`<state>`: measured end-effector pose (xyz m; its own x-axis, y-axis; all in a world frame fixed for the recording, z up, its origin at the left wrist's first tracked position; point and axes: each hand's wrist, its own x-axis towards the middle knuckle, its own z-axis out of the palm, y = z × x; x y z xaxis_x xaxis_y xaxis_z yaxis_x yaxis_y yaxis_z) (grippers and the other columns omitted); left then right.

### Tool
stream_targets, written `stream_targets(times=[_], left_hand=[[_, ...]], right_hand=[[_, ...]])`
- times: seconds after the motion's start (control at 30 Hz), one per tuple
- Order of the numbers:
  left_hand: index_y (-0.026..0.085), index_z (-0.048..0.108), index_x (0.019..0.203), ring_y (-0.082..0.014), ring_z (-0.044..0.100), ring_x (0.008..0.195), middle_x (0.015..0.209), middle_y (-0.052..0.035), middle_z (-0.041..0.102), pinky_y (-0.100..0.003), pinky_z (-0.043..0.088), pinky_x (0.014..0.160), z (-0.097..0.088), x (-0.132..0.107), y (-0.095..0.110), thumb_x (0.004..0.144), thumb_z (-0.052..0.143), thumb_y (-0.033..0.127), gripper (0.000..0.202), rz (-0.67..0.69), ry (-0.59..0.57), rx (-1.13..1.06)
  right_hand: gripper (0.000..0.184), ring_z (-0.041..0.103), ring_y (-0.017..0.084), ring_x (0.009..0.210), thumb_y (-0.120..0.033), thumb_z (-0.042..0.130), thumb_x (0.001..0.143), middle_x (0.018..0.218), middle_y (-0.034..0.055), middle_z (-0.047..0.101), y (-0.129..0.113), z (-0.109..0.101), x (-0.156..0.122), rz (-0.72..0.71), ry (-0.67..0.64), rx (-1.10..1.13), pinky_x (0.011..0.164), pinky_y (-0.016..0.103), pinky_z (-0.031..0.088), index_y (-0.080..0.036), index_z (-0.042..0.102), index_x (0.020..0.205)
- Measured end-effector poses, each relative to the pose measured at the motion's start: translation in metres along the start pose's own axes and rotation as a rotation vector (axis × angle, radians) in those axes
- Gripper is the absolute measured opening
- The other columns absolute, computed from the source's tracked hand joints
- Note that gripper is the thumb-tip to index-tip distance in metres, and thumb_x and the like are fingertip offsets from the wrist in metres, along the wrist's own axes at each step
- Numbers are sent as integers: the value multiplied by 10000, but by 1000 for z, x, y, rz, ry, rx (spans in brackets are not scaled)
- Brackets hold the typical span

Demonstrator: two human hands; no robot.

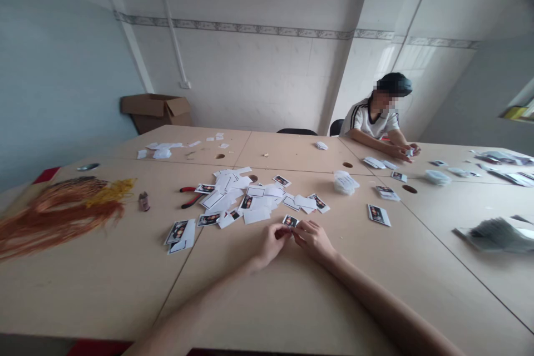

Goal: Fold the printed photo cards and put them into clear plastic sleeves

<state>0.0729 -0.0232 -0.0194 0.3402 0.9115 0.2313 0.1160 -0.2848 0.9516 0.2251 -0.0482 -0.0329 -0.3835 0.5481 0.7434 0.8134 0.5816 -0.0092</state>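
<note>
My left hand (273,243) and my right hand (312,239) meet just above the beige table (267,300), their fingertips pinching a small printed photo card (290,221) from both sides. Its lower edge is hidden by my fingers. A loose heap of white paper pieces and photo cards (237,200) lies just beyond my hands. Another card in a white backing (379,214) lies to the right, and a larger card with white strips (180,235) lies to the left.
Red-handled pliers (189,197) and a small bottle (144,201) lie left of the heap, beside a mass of orange and yellow tassels (62,211). A seated person (371,119) handles something small at the far right. A clear bag (345,182) stands mid-table, and a cardboard box (156,111) sits behind.
</note>
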Motion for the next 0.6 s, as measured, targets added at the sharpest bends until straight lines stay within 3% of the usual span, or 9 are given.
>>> stream_targets(times=[0.37,0.6], left_hand=[[140,612,635,-158,561,610,635,-31,639,-271,447,606,1,0,1,618,551,119,66,-5,67,-12],[138,608,642,-157,553,608,630,-30,629,-277,449,619,1,0,0,611,597,168,44,-10,84,-31]], right_hand=[[128,520,105,600,-198,479,804,691,23,586,-2,0,0,80,13,28,579,226,397,-192,603,774],[133,513,107,600,-170,469,804,693,25,584,-4,0,-1,42,2,-24,575,238,369,-186,595,763]])
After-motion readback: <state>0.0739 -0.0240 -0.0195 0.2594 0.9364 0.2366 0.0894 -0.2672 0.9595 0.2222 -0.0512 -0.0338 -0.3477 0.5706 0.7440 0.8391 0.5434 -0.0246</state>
